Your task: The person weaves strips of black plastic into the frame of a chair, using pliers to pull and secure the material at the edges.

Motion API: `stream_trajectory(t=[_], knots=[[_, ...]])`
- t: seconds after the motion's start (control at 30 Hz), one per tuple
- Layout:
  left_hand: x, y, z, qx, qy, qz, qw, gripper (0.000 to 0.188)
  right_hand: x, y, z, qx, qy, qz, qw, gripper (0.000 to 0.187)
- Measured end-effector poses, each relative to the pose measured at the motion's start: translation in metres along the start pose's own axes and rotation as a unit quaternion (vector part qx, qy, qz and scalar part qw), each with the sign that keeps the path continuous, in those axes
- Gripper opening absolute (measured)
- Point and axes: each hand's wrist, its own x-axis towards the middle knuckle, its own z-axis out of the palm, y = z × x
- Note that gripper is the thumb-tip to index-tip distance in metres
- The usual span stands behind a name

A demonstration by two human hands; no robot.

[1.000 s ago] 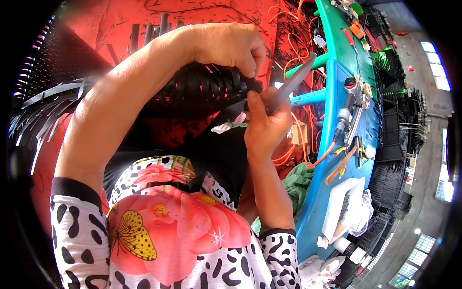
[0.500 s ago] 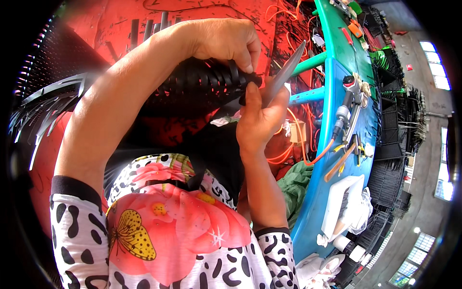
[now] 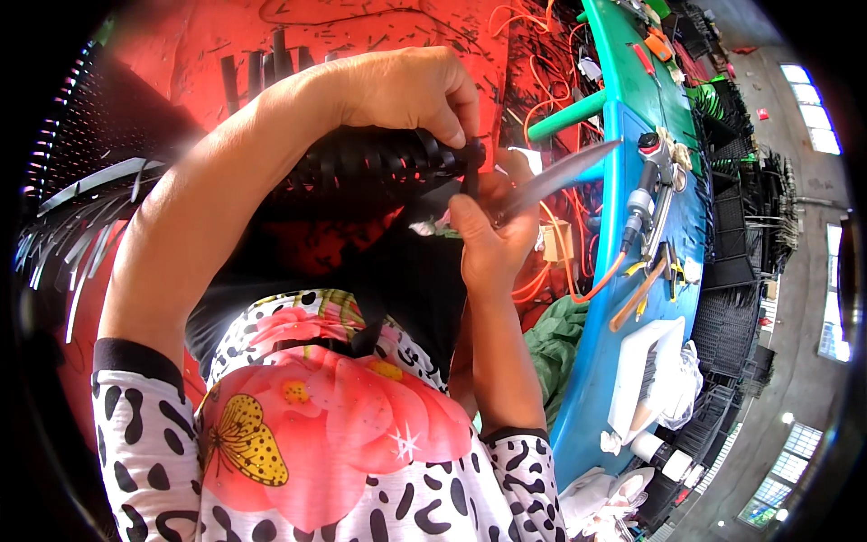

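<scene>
A piece of black woven strip work point(image 3: 370, 170) lies across my lap, dark and slatted. My left hand point(image 3: 424, 90) arches over it, thumb and fingers pinched on its right end. From that end a short black strip point(image 3: 471, 172) hangs down toward my right thumb. My right hand point(image 3: 497, 230) is closed round a long pointed metal blade point(image 3: 569, 174), whose tip points right toward the bench. The handle is hidden in the palm, so I cannot see whether this is a knife or scissors. Whether the right thumb also presses the strip is unclear.
On the right stands a blue and green bench point(image 3: 578, 388) bearing a power tool point(image 3: 643, 194) with an orange hose, pliers point(image 3: 670, 271) and a white tray point(image 3: 641, 379). Black offcuts litter the red floor covering point(image 3: 388, 27). Loose strips point(image 3: 86, 235) fan out at left.
The blade has swung from pointing steeply up to pointing right. My right hand has turned and dropped slightly away from the left, baring the black strip between them. My left hand keeps its pinch.
</scene>
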Motion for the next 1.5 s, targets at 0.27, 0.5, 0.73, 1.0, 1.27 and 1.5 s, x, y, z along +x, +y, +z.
stream_trajectory(t=[0.27,0.5,0.73,1.0,1.27,1.5], knots=[[-0.006,0.002,0.000,0.083,0.007,0.030,0.996,0.023,0.006,0.014,-0.004,0.012,-0.025,-0.042,0.999,0.063],[-0.013,0.007,0.002,0.116,-0.018,0.045,0.992,0.022,0.006,0.002,0.004,-0.091,0.017,-0.044,0.995,0.061],[-0.018,0.007,0.007,0.095,-0.017,0.004,0.995,0.023,0.014,0.002,-0.019,0.112,-0.064,0.054,0.990,0.044],[-0.020,0.007,0.009,0.093,-0.010,-0.011,0.996,0.021,0.056,-0.030,-0.021,-0.062,-0.174,0.113,0.976,0.014],[-0.017,0.008,0.009,0.039,0.011,-0.037,0.998,0.016,0.075,-0.024,-0.015,-0.126,-0.157,-0.063,0.978,0.014],[-0.015,0.007,0.008,0.048,-0.007,-0.027,0.998,0.017,0.099,-0.022,-0.014,0.045,-0.072,0.039,0.996,0.016]])
